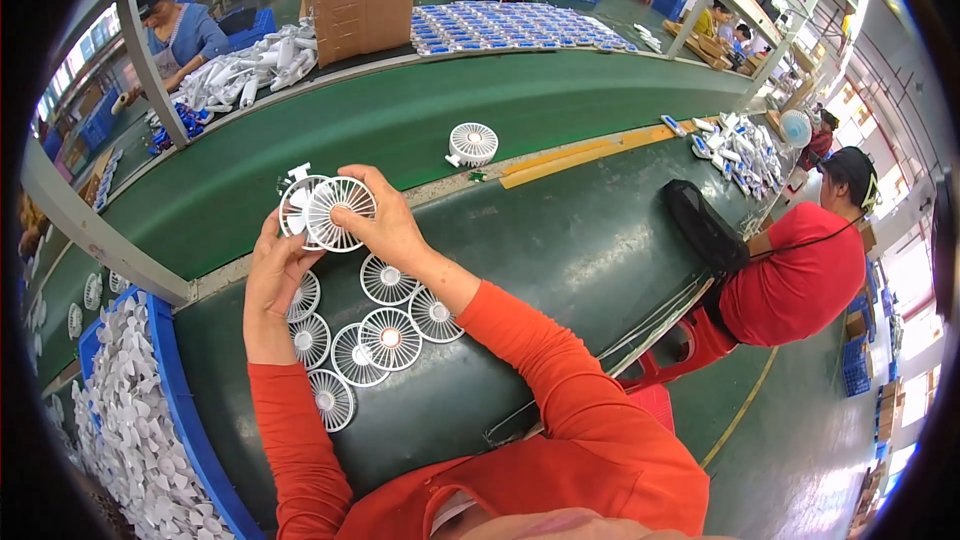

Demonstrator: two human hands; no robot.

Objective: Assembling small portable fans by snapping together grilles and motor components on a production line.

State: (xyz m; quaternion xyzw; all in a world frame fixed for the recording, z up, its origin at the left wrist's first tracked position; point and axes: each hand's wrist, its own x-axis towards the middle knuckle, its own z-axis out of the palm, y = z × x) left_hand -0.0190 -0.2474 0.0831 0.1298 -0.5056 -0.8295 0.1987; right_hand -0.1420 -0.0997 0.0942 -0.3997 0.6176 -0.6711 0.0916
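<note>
a person's two bare hands meet above a dark green workbench (560,270), at its far edge, left of centre. the left hand (275,270) is partly closed, its fingers curled round a white fan housing (292,208) with white blades inside. the right hand (385,225) is half closed on a round white grille (355,202), thumb on its front and fingers over its upper rim; the grille overlaps the housing's right side. on the bench below lie more white grilles (390,338), some overlapping. left of them stands a blue crate (180,390) heaped with white blades (150,440). beyond the hands, a white fan head (472,144) sits on the green conveyor belt (330,130), near its closer edge.
</note>
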